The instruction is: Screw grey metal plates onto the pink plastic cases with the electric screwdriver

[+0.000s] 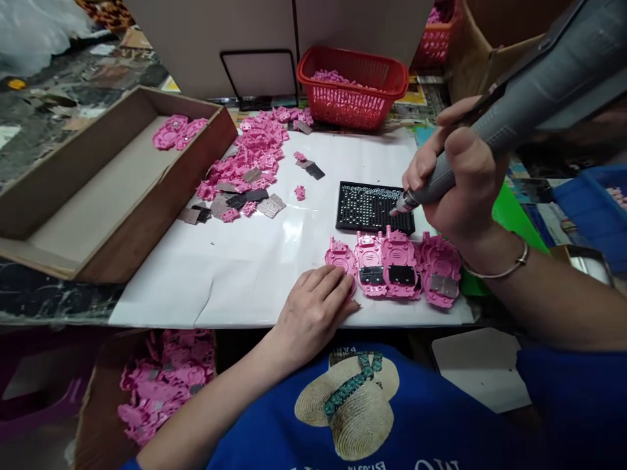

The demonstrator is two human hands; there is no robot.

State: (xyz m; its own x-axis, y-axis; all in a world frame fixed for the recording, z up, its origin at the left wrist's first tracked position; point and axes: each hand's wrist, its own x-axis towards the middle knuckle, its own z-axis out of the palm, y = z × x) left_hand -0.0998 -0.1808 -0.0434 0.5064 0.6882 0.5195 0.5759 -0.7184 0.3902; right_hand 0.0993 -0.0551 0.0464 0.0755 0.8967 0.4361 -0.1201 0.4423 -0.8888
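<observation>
My right hand (465,173) is wrapped round a grey electric screwdriver (519,111), tilted so its tip meets or hovers just over a black screw tray (347,219). Small screws fill the tray's holes and gather along its far side. My left hand (316,310) has its fingers over the leftmost pink plastic casing (339,254), holding it against the table and hiding its lower part. To its right stand several more casings in a row: one with a dark plate (371,275), one with a black plate (401,273) and one with a grey plate (443,285).
A heap of pink parts (255,153) and loose metal plates (271,205) lies left of centre. A cardboard box (147,196) with pink casings stands at left. Behind is a red basket (353,108); at right, a blue bin (588,215). More casings (166,385) sit below the table edge.
</observation>
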